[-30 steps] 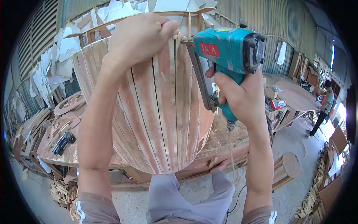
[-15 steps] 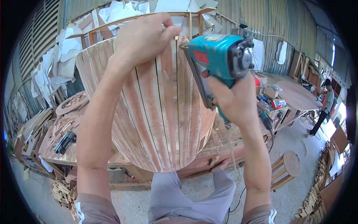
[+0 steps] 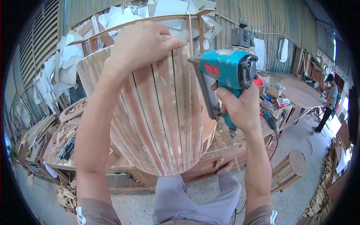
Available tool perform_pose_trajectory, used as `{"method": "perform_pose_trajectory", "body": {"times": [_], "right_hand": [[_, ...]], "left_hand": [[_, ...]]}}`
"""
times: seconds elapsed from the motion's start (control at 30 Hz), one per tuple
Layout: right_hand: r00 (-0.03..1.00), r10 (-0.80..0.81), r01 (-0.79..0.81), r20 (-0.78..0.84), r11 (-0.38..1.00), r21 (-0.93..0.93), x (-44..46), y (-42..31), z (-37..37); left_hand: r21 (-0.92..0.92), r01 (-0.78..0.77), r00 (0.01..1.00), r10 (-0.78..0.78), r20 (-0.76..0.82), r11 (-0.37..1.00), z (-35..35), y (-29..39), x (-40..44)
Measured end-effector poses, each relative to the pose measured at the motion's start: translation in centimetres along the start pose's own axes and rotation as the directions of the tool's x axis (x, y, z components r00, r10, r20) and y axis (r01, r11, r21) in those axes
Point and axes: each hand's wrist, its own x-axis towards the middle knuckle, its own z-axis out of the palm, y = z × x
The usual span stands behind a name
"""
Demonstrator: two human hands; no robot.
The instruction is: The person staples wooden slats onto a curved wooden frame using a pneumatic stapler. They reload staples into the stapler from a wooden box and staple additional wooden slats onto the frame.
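A curved wooden piece made of narrow upright slats [image 3: 157, 123] stands before me, tapering to a rounded lower edge. My left hand [image 3: 144, 43] is closed over its top rim, with thumb and fingers at the top end of a slat. In my right hand [image 3: 242, 108] is a teal nail gun [image 3: 225, 69], the fingers wrapped round its handle. Its nose is close to the right side of the slats' top; I cannot tell whether it touches. An air hose [image 3: 237, 157] hangs below the handle.
The workbench [image 3: 221, 150] carries wood offcuts and a dark tool [image 3: 66, 149] at left, and a corded power tool [image 3: 269, 120] at right. A wooden stool [image 3: 296, 163] stands on the floor. Another person [image 3: 330, 99] is by a round tabletop [image 3: 300, 92]. Templates [image 3: 172, 9] hang behind.
The nail gun has shifted lower and slightly right, away from my left hand, and looks less blurred. My left hand still grips the top rim, a little lower in view.
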Motion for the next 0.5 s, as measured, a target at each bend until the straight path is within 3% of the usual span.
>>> {"method": "perform_pose_trajectory", "body": {"times": [0.07,0.13,0.23,0.27,0.33,0.5], "right_hand": [[1.000,-0.003,0.003,-0.020,1.000,-0.007,-0.4,0.3,-0.4],[0.999,-0.002,0.002,-0.039,1.000,-0.012,-0.8,0.5,-0.7],[0.998,0.025,-0.025,-0.062,1.000,0.009,-1.0,0.5,-0.8],[0.997,-0.022,0.025,-0.075,0.999,0.037,-0.9,0.6,-0.7],[0.994,-0.072,0.078,-0.088,0.995,0.069,-0.3,0.6,-0.5],[0.982,-0.189,0.191,0.023,0.980,-0.060,2.3,-1.0,0.4]], "left_hand": [[0.071,0.020,0.999,-0.022,0.034,0.997,-0.2,0.0,0.2],[-0.014,-0.021,0.995,0.023,0.097,1.000,-0.1,-0.6,0.4],[-0.068,-0.063,0.997,0.065,0.028,0.996,0.8,-1.9,1.2],[-0.068,-0.063,0.997,0.066,0.031,0.996,1.0,-2.5,1.4],[-0.310,-0.069,0.996,0.083,0.033,0.948,1.0,-3.3,1.7],[-0.280,-0.050,0.999,0.051,-0.006,0.959,0.9,-2.9,1.5]]}}
